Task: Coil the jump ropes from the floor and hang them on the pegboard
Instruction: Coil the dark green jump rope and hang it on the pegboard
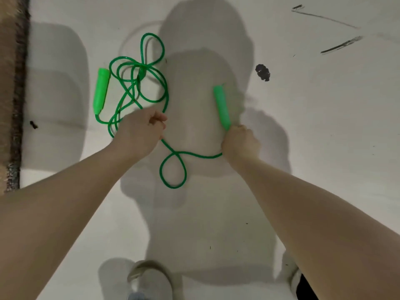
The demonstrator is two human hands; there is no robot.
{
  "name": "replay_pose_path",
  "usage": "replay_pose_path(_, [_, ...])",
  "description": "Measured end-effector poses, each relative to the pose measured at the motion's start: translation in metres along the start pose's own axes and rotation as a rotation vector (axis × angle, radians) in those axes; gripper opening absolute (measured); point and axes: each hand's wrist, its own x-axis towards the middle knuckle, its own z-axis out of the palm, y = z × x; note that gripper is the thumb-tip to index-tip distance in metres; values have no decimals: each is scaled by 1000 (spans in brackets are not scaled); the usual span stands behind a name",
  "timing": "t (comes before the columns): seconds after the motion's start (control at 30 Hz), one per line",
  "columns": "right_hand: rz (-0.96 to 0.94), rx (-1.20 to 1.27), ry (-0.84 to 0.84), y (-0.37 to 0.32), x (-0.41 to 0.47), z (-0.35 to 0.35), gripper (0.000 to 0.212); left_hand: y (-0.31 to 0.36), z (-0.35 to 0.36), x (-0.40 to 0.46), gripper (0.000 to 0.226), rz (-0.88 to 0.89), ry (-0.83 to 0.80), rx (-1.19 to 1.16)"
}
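Both hands grip: right hand point(240, 140) handle point(221, 107), left hand point(140, 131) cord point(173, 167).

The jump rope's cord point(138, 83) looks like glossy, smooth green plastic. Its two handles point(101, 90) point(221, 107) are smooth, brighter green plastic. The floor point(324, 126) beneath the cord is pale, matt, scuffed. Left of the cord, a rug's edge point(15, 83) looks rough, fibrous.

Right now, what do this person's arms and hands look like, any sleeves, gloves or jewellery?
Both forearms are bare with no sleeve in view. The left hand and right hand wear no gloves, and no rings, watch or bracelet show. No markings are visible.
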Motion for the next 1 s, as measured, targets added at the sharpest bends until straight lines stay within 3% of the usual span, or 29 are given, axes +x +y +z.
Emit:
replay_pose_path(0.1, [-98,186,-176,8,-17,-27,24,18,-3,-16,25,-54,-29,21])
replay_pose_path(0.17, [-226,233,-308,15,-37,-61,22,48,-8,-39,44,-48,-102,57])
replay_pose_path(0.23, [-319,174,-441,20,-59,-107,16,91,-13,-68,68,75,-243,264])
replay_pose_path(0.33, [-371,252,-565,24,-101,-187,20,165,-18,-118,80,337,-341,506])
replay_pose_path(0.43, [-393,400,-591,37,-144,-266,35,236,-33,-151,81,381,-398,327])
replay_pose_path(0.53, [-458,465,-538,60,-175,-343,26,314,-62,-182,84,360,-427,193])
replay_pose_path(0.63, [-433,476,-485,89,-219,-427,28,398,-95,-224,88,366,-470,208])
replay_pose_path(0.73, [-459,495,-522,116,-272,-510,29,475,-131,-276,83,409,-457,416])
replay_pose_path(0.83, [-476,369,-510,140,-324,-579,8,525,-179,-320,54,512,-366,578])
replay_pose_path(0.87, [-457,313,-489,146,-339,-599,12,536,-197,-334,41,534,-320,591])
replay_pose_path(0.93, [-429,226,-416,158,-359,-634,23,554,-229,-356,19,550,-192,514])
replay_pose_path(1.0, [-419,219,-334,170,-373,-658,27,570,-254,-375,19,513,-21,227])
